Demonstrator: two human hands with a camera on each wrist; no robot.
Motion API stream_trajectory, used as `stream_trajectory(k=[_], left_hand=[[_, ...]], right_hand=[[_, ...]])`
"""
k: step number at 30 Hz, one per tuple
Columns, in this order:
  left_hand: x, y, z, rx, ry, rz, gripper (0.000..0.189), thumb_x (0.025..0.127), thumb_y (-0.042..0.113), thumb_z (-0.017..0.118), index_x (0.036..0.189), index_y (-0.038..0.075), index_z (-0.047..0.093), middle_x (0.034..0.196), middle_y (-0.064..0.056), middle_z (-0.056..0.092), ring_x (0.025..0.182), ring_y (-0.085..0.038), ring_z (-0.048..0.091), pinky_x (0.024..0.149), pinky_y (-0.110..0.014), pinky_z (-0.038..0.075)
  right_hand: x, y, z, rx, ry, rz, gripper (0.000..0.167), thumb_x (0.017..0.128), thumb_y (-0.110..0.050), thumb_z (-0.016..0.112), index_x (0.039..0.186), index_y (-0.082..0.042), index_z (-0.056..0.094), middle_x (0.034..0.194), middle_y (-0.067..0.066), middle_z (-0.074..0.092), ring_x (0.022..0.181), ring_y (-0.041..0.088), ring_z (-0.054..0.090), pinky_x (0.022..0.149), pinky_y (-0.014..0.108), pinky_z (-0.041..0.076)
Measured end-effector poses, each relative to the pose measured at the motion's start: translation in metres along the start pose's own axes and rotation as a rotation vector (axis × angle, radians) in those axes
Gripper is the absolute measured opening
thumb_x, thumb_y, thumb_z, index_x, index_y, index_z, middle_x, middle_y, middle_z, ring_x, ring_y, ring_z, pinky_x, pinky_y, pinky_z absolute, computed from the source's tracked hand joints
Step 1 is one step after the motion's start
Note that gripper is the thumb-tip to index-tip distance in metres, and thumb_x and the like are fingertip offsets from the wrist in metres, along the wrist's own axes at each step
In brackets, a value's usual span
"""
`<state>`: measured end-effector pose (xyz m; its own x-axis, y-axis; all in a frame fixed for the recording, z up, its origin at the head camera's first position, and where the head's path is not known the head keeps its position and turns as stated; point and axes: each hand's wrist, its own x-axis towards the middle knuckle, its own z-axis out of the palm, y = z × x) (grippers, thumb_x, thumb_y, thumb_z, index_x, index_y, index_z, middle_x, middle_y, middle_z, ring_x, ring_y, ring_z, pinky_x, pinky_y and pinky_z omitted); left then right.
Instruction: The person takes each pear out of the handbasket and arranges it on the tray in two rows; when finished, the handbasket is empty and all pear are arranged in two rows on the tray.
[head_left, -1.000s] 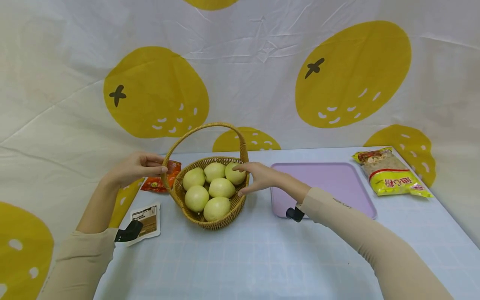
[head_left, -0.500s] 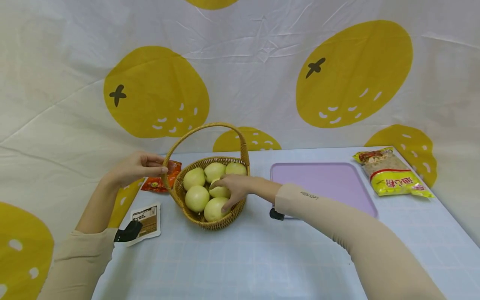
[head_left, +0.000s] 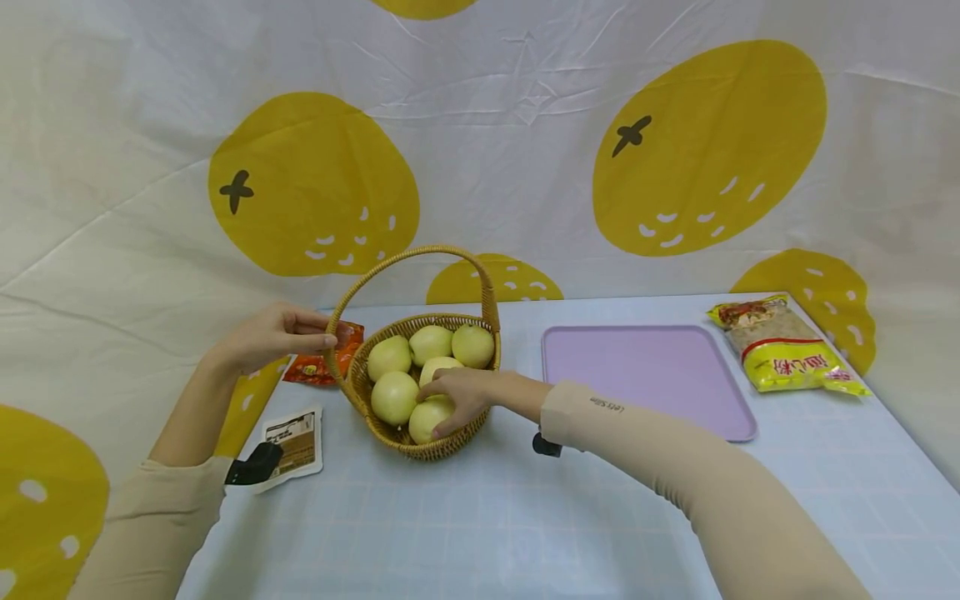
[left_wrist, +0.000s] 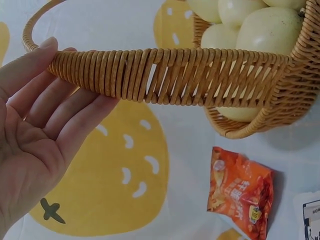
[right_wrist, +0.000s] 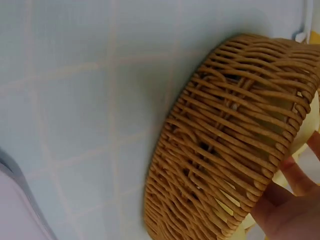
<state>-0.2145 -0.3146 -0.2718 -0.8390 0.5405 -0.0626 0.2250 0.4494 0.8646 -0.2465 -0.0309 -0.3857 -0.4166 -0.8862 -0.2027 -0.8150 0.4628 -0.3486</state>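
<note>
A wicker basket [head_left: 430,450] with a tall arched handle holds several pale yellow-green pears [head_left: 393,397]. My left hand [head_left: 273,337] pinches the left side of the handle [left_wrist: 125,75] between thumb and fingers. Over the front right of the basket, my right hand [head_left: 467,395] has its thumb and fingers curled around the front pear [head_left: 429,418], which still sits among the others. In the right wrist view, the basket's woven wall [right_wrist: 225,140] hides most of that pear, and the fingers [right_wrist: 297,177] reach over the rim.
A lilac tray [head_left: 637,375] lies right of the basket, with a yellow-labelled bag [head_left: 787,346] beyond it. To the left are a red packet [head_left: 318,362] and a white-and-brown pouch [head_left: 294,446]. A patterned cloth [head_left: 510,167] hangs behind the table.
My right hand has moved left and forward from the basket's right rim onto the front pear, its fingers closing around it. My left hand stays on the handle.
</note>
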Motion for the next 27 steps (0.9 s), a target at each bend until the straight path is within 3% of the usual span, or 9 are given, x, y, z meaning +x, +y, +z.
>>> stream_trajectory(k=[8, 16, 22, 27], left_hand=[[0.001, 0.003, 0.000, 0.023, 0.005, -0.034, 0.036, 0.095, 0.005, 0.055, 0.118, -0.022, 0.052, 0.100, 0.003, 0.070, 0.094, -0.011, 0.066, 0.083, -0.024, 0.053], [0.000, 0.003, 0.000, 0.054, -0.001, -0.039, 0.035, 0.095, 0.006, 0.054, 0.118, -0.020, 0.054, 0.099, 0.003, 0.071, 0.092, -0.012, 0.066, 0.083, -0.025, 0.054], [0.000, 0.004, 0.000, 0.062, 0.003, -0.023, 0.033, 0.095, 0.005, 0.054, 0.117, -0.020, 0.055, 0.098, 0.002, 0.071, 0.091, -0.013, 0.067, 0.082, -0.025, 0.054], [-0.001, 0.003, 0.000, 0.065, -0.002, -0.010, 0.031, 0.095, 0.004, 0.054, 0.116, -0.019, 0.057, 0.098, 0.002, 0.071, 0.092, -0.015, 0.067, 0.082, -0.026, 0.054]], right_hand=[[-0.001, 0.000, 0.003, 0.016, 0.029, -0.002, 0.061, 0.084, -0.039, 0.069, 0.135, -0.011, 0.051, 0.135, 0.008, 0.050, 0.124, 0.020, 0.047, 0.104, 0.028, 0.037], [0.003, 0.000, 0.004, 0.057, 0.036, -0.014, 0.059, 0.082, -0.033, 0.073, 0.132, -0.009, 0.053, 0.130, 0.003, 0.055, 0.119, 0.015, 0.050, 0.100, 0.024, 0.040], [-0.003, -0.001, -0.001, 0.076, 0.122, -0.035, 0.058, 0.076, -0.032, 0.078, 0.126, -0.010, 0.057, 0.126, 0.002, 0.057, 0.117, 0.015, 0.051, 0.098, 0.023, 0.041], [-0.018, 0.002, -0.014, 0.179, 0.253, -0.076, 0.058, 0.075, -0.027, 0.080, 0.125, -0.007, 0.057, 0.125, 0.004, 0.058, 0.118, 0.018, 0.051, 0.099, 0.027, 0.041]])
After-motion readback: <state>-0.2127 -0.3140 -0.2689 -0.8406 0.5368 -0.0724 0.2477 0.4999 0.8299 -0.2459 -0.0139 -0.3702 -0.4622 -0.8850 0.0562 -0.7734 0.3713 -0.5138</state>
